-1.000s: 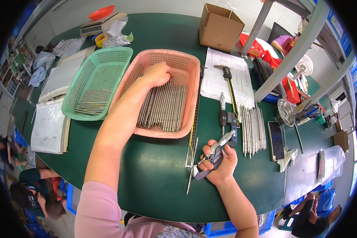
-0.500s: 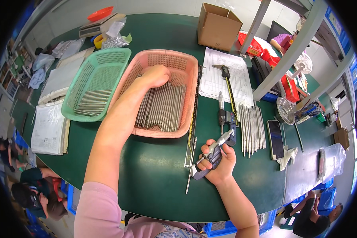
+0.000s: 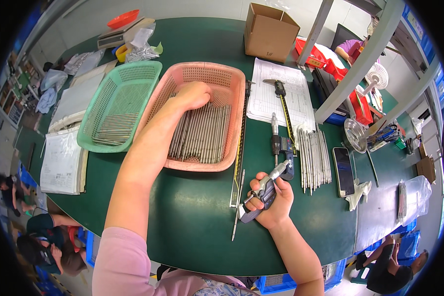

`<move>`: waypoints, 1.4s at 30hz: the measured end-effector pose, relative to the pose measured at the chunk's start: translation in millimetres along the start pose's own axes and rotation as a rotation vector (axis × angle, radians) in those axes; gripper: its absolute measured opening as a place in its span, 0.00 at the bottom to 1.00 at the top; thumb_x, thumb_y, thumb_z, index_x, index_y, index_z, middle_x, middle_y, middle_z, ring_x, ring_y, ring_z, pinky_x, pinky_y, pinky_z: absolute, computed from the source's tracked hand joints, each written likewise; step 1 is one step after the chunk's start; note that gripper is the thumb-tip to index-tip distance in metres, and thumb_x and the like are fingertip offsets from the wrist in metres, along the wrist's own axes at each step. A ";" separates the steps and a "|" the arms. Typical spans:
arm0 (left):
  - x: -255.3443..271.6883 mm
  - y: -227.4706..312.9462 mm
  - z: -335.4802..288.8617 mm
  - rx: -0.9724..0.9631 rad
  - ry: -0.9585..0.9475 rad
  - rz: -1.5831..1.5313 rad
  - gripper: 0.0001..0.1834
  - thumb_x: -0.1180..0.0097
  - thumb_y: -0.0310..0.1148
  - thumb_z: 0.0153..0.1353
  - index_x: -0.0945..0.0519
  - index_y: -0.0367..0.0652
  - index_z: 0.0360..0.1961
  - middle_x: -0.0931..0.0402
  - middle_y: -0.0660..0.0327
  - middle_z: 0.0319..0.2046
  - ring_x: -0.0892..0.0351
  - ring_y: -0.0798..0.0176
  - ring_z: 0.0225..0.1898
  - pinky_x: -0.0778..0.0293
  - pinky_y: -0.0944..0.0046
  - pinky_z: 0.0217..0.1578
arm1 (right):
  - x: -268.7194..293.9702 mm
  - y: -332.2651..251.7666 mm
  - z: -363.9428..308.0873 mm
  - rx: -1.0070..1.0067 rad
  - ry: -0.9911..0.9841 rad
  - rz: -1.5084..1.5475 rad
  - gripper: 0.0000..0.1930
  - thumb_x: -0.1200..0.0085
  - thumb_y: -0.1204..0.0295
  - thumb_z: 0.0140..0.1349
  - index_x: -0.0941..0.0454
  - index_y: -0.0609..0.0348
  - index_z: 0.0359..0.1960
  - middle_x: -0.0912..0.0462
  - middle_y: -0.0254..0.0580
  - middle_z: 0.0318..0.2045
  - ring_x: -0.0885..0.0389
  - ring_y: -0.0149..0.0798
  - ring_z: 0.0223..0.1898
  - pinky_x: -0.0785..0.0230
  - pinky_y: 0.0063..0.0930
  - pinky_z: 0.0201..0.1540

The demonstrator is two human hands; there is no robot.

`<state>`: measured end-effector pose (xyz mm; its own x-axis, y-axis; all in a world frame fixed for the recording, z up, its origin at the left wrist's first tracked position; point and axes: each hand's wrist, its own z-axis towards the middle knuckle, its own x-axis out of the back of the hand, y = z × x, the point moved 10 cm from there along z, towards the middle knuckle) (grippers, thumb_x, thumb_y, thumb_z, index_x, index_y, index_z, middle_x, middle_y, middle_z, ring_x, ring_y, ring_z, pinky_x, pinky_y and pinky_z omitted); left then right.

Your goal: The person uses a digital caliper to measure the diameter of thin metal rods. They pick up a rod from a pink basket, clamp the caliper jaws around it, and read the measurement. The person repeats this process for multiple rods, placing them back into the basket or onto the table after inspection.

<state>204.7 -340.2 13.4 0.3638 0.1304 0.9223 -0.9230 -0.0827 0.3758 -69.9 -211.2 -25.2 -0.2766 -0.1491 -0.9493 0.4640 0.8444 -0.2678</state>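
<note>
My left hand [image 3: 193, 95] reaches over the pink basket [image 3: 240, 98], its fingers curled down at the far ends of the metal rods [image 3: 202, 133] lined up in it. Its fingertips are hidden, so what they pinch does not show. In my right hand [image 3: 280, 207] is a digital micrometer [image 3: 266, 195], gripped by its dark frame. A thin metal rod [image 3: 236, 224] crosses at the micrometer's open side; I cannot tell whether the jaws touch it. A second micrometer [image 3: 284, 144] lies just beyond that hand, beside a row of rods [image 3: 314, 160].
A green basket [image 3: 86, 143] with fewer rods stands at left, beside stacked papers [image 3: 61, 165]. Farther right are a caliper [image 3: 280, 89] on printed sheets [image 3: 261, 106], a phone [image 3: 343, 170], a metal bowl [image 3: 354, 134] and a shelf post [image 3: 362, 61]. A cardboard box [image 3: 270, 37] sits at the back.
Both hands hold nearly the same places. The view has shifted very slightly; nothing was visibly picked up or let go.
</note>
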 end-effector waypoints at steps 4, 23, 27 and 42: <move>3.7 3.8 -1.3 0.015 0.018 0.013 0.13 0.58 0.29 0.47 0.20 0.43 0.29 0.23 0.55 0.33 0.25 0.55 0.39 0.33 0.59 0.41 | 0.2 -1.0 -0.5 0.001 0.004 -0.003 0.21 0.57 0.55 0.52 0.30 0.58 0.40 0.27 0.42 0.29 0.35 0.37 0.16 0.41 0.32 0.24; 33.5 -45.9 -12.0 0.107 0.231 -0.125 0.13 0.56 0.31 0.49 0.20 0.39 0.29 0.23 0.52 0.30 0.25 0.53 0.37 0.32 0.58 0.40 | -1.1 -0.5 -0.2 -0.004 0.012 -0.010 0.20 0.57 0.55 0.53 0.30 0.58 0.40 0.27 0.42 0.29 0.35 0.37 0.16 0.40 0.32 0.24; 25.9 -35.5 -11.6 0.061 0.155 -0.108 0.12 0.55 0.31 0.49 0.20 0.40 0.30 0.23 0.50 0.31 0.25 0.51 0.37 0.33 0.55 0.40 | 0.9 -0.9 -0.5 -0.001 0.026 -0.017 0.20 0.58 0.56 0.53 0.30 0.58 0.40 0.27 0.42 0.29 0.35 0.37 0.15 0.41 0.33 0.24; 14.8 -29.1 -6.6 0.038 0.046 0.042 0.13 0.56 0.34 0.50 0.22 0.38 0.28 0.24 0.49 0.30 0.26 0.48 0.36 0.33 0.52 0.38 | -1.0 0.2 -0.4 -0.008 0.043 0.000 0.19 0.58 0.57 0.53 0.30 0.58 0.39 0.27 0.42 0.29 0.35 0.38 0.15 0.41 0.33 0.23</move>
<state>236.1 -329.3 15.6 0.3177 0.1711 0.9326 -0.9316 -0.1268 0.3407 -69.8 -210.7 -24.2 -0.3127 -0.1270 -0.9413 0.4572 0.8486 -0.2663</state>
